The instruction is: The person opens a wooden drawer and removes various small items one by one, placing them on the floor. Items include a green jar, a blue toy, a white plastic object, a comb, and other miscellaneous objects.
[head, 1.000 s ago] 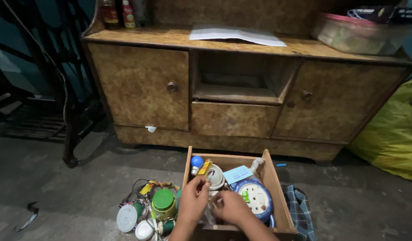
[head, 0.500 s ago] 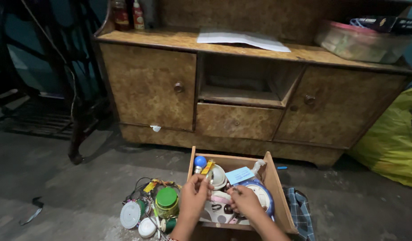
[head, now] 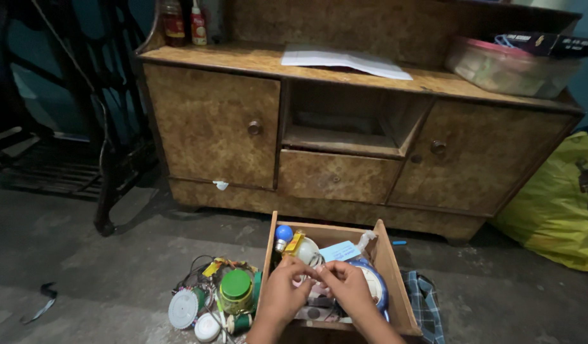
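Grey concrete flooring fills the foreground, and a pulled-out wooden drawer (head: pixel 391 280) is set on it in front of a mottled brown cabinet (head: pixel 345 127). Over the drawer's near half, the left hand (head: pixel 282 294) and right hand (head: pixel 346 288) are brought together, fingertips pinched on a small pale item (head: pixel 317 272) held between them; what it is cannot be told, and whether it is gripped by both hands or only one cannot be made out. For this handling to go well, the item is best kept low over the drawer and pinched lightly, so nothing is dropped among the clutter.

Beneath the hands, one round blue-and-white reel (head: pixel 374 284), one blue bulb (head: pixel 282 233), one white dome (head: pixel 307 250) and one pale blue card (head: pixel 340 250) are seen in the drawer. Just left of it on the floor, one green-lidded jar (head: pixel 236 288) and two white discs are counted, the larger (head: pixel 181 309) beside the smaller (head: pixel 207 327). Two closed doors, one shut drawer and one empty slot are shown by the cabinet, and one yellow bag (head: pixel 549 204) lies at the right.
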